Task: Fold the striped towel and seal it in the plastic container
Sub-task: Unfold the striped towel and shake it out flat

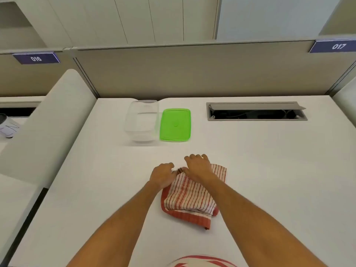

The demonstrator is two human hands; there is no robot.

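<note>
I see the striped towel (189,197) lying folded in a loose stack near the counter's (269,170) front edge, soft, light and floppy by the look of it, so I'd take it from both sides under the whole stack to keep the layers together. My left hand (162,175) pinches its far edge with a narrow grip; my right hand (198,168) presses flat, fingers spread. The plastic container (142,121) and green lid (175,125) sit just beside each other toward the back edge, nothing between.
</note>
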